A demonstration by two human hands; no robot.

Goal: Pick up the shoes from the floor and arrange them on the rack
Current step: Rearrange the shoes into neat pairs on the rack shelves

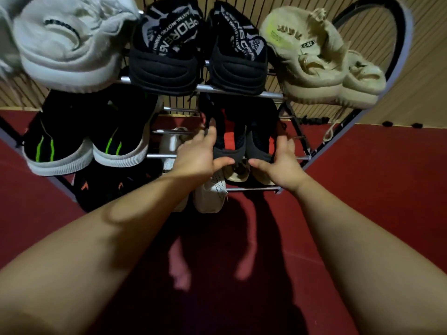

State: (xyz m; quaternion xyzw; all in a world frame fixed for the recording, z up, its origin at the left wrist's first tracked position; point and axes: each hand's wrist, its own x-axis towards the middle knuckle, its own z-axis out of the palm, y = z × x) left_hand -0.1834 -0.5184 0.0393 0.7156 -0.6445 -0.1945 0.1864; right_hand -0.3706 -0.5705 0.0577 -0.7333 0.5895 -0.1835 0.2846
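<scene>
Dark pair (242, 143) on the rack (239, 91)'s middle shelf, flanked by both hands.

Heels face the person, long axes running back into the rack; left hand (199, 155) cups the left shoe, right hand (280, 163) the right, fingers curled, equally near.

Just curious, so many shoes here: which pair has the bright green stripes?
The black pair with white soles on the middle shelf, far left of both hands. The other black pairs show grey lettering or orange marks, never green.
</scene>
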